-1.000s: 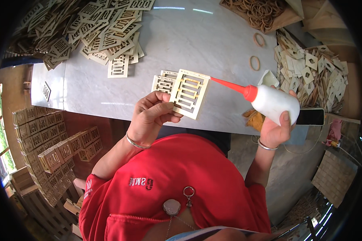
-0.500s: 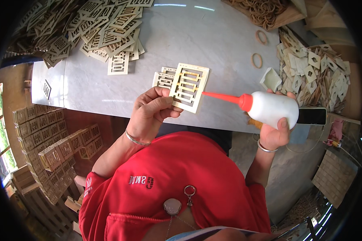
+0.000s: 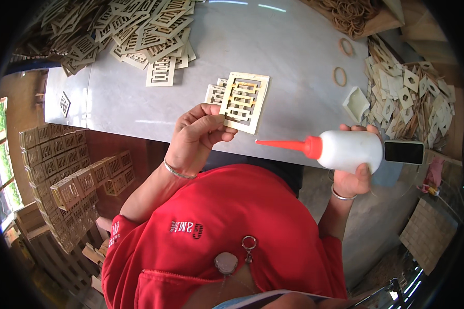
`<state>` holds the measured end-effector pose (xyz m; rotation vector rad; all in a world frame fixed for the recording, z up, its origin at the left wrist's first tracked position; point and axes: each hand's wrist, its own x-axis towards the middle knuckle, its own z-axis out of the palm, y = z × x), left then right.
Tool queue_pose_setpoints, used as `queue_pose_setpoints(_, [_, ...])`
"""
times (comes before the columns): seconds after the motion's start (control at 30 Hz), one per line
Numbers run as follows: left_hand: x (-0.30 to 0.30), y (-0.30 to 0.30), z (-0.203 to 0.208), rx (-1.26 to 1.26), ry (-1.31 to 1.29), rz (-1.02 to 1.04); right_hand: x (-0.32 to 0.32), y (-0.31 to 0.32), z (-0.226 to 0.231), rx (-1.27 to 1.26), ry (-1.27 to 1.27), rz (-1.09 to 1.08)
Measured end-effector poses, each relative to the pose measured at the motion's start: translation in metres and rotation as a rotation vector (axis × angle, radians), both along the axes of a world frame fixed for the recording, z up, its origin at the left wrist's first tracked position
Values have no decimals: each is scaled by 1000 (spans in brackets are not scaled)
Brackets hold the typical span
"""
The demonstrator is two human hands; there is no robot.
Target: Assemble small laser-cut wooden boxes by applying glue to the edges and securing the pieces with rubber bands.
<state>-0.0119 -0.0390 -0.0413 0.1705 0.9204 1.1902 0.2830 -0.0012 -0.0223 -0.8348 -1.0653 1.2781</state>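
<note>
Head view shows a pale panel (image 3: pixel 261 103) held up by the left hand (image 3: pixel 198 133), above the near part of the grey table (image 3: pixel 294 56). It is a flat rectangle, thin, with a plain border on all sides. Inside the border, narrow bars make a pattern of rectangles, one under another, joined by short links, and dark gaps are seen between them. The colour is light cream, but the upper and middle bars carry yellow-brown patches. The panel stands tilted, with its patterned face toward the camera. Behind its left edge, a second lattice (image 3: pixel 213 95) of similar colour shows partly; I cannot tell whether the two are joined.

The left thumb and forefinger are pressed together on the lower left edge, with the thumb on the front; the other fingers are curled behind.

The right hand (image 3: pixel 353 181) is closed around a white bottle (image 3: pixel 349 151), the thumb on the near side and the fingertips showing over the far side. The bottle is smooth and rounded and lies on its side. Its red nozzle (image 3: pixel 283 144) is long and tapered and points left; the tip is just below the lower right corner of the panel.

Farther away, a heap of similar panels (image 3: pixel 162 36) lies at the left, and two tan bands (image 3: pixel 339 68) lie at the right, near a pile of small pale pieces (image 3: pixel 410 100).
</note>
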Motion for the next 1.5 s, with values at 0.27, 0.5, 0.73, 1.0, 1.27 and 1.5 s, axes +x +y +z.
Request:
queue_pose_setpoints(0.27, [-36,-31,-36,-70,390,81,7,1,-17,-99,35,-37])
queue_pose_setpoints(0.5, [-44,-35,-50,-135,754,-107,6,8,-19,-96,35,-31])
queue_pose_setpoints(0.73, [-92,-1,-32,257,1697,-89,12,14,-23,-107,71,-57])
queue_pose_setpoints(1.0, [-143,154,-11,668,1927,88,6,23,-23,-159,126,-61])
queue_pose_setpoints(1.27, [-137,264,-28,447,2163,-280,13,23,-26,-163,135,-128])
queue_pose_setpoints(1.5, [-141,294,-26,627,2250,-953,25,21,-27,-189,137,-168])
